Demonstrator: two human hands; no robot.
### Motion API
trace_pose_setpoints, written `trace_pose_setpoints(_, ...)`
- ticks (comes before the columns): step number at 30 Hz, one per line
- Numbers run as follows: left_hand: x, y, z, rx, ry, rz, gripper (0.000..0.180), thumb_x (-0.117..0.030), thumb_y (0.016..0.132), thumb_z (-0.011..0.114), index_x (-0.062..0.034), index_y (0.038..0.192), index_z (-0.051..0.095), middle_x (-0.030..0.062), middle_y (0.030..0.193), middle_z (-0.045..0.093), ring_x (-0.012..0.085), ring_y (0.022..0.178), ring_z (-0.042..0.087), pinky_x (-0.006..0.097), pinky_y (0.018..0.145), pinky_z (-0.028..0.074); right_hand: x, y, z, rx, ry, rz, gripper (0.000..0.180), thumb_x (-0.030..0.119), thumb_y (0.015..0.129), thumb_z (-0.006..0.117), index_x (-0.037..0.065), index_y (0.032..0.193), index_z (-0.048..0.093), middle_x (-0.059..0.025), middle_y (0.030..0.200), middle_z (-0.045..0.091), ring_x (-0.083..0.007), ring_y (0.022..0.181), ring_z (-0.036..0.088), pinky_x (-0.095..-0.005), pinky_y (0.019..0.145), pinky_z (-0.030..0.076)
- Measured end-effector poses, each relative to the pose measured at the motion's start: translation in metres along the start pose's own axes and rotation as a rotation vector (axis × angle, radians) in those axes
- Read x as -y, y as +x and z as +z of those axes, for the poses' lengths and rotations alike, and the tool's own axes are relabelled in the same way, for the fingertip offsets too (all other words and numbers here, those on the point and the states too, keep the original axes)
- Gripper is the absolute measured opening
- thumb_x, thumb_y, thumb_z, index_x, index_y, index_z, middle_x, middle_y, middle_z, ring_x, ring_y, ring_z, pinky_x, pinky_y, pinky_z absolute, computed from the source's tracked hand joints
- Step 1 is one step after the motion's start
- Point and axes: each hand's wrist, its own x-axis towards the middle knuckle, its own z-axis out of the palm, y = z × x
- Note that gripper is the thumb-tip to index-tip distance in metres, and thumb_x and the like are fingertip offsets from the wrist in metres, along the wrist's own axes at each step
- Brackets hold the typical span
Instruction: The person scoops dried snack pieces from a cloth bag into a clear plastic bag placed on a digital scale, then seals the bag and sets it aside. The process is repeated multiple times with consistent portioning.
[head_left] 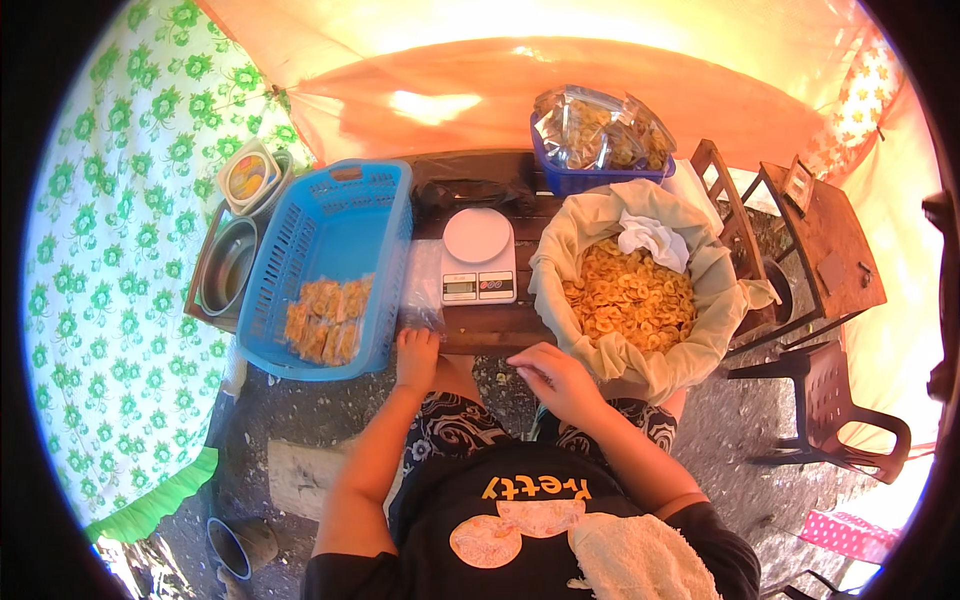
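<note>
My left hand (417, 356) rests at the near end of a stack of clear plastic bags (422, 280), its fingers lying on the plastic. Over the table's front edge, my right hand (556, 378) is closed, fingers bent together, with nothing visible in them. A white kitchen scale (497, 288) with a round, bare plate stands between the bags and a cloth-lined basket (560, 235). Thin, round golden chips (635, 305) fill that basket, and a crumpled white piece (652, 240) lies on them. At left, a blue plastic basket (335, 225) holds several filled clear packs (328, 322).
Behind the chips stands a dark blue basket (590, 180) heaped with filled packs. Metal and plastic bowls (230, 265) sit left of the blue basket. A brown plastic chair (835, 410) and wooden table (835, 245) stand at right. A bucket (243, 547) is on the ground.
</note>
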Motion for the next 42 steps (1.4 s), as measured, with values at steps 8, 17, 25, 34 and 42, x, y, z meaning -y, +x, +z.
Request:
trace_pose_setpoints(8,-0.026,0.001,-0.06,-0.112,-1.726,-0.484,0.013,-0.011,0.09,0.061,-0.003,0.1,0.062,0.0023,0.089,0.063,0.0133,0.077,0.06,0.023,0.068,0.046,-0.037,0.038,0.061,-0.076,0.012,0.002,0.043,0.017,0.087,0.065,0.003,0.124,0.05,-0.0139,0.119,0.053,-0.0239,0.107,0.056,-0.0306,0.088,0.046)
trace_pose_setpoints(17,-0.066,0.011,-0.125,0.225,-2.262,-0.273,0.02,-0.016,0.096,0.055,-0.0014,0.108,0.059,0.0027,0.094,0.063,0.0117,0.084,0.06,0.028,0.079,0.049,-0.029,0.057,0.013,0.149,0.753,0.347,0.018,0.02,0.089,0.066,0.003,0.094,0.063,0.0046,0.077,0.062,-0.0038,0.071,0.054,-0.0197,0.067,0.043)
trace_pose_setpoints(25,-0.075,0.022,-0.154,0.185,-1.699,-0.297,0.02,-0.018,0.093,0.06,0.0001,0.101,0.064,0.0025,0.079,0.063,0.0086,0.072,0.056,0.023,0.067,0.044,-0.015,0.049,-0.021,0.044,0.254,0.209,0.015,0.016,0.087,0.066,0.003,0.093,0.064,0.002,0.075,0.06,-0.006,0.067,0.052,-0.0227,0.062,0.043)
trace_pose_setpoints(34,-0.113,0.039,-0.144,-0.159,-1.499,-0.291,0.014,-0.012,0.082,0.073,-0.0015,0.082,0.065,-0.0005,0.069,0.062,0.0045,0.062,0.051,0.02,0.057,0.04,0.017,0.034,-0.022,-0.52,-0.292,-0.052,0.02,0.021,0.083,0.071,0.002,0.088,0.065,-0.0091,0.082,0.061,-0.0219,0.07,0.061,-0.0315,0.065,0.048)
trace_pose_setpoints(42,-0.139,0.05,-0.163,-0.165,-1.371,-0.088,0.015,-0.013,0.086,0.068,0.0004,0.083,0.064,0.0006,0.071,0.062,0.0055,0.066,0.054,0.022,0.059,0.043,0.002,0.041,-0.042,-0.34,0.109,0.135,0.015,0.015,0.085,0.067,0.0,0.088,0.066,-0.0069,0.08,0.064,-0.0143,0.076,0.059,-0.0289,0.072,0.047)
